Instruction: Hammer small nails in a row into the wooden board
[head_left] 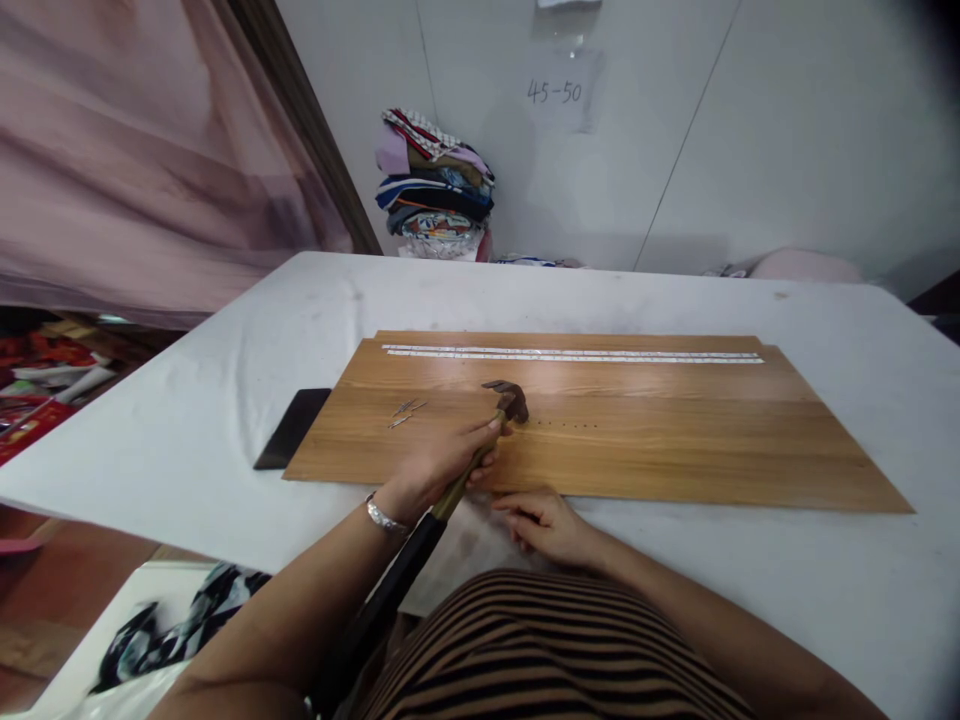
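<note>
A black-gripped claw hammer [417,550] slants through the left hand [436,464], its head over a wooden board [675,435]; slim nails [401,422] lie loose near that hand.

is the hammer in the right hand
No, the left hand grips the hammer, close below its head.

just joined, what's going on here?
A person's left hand grips a claw hammer with a black-and-olive handle, holding it close to the head. The head is at the left end of a row of tiny dark dots on a rectangular brown wood-grain board; contact can't be judged. The right hand, loosely curled, is by the board's near edge, with no tool visible in it. Thin silver nail-like pieces lie loose toward the board's left end.
</note>
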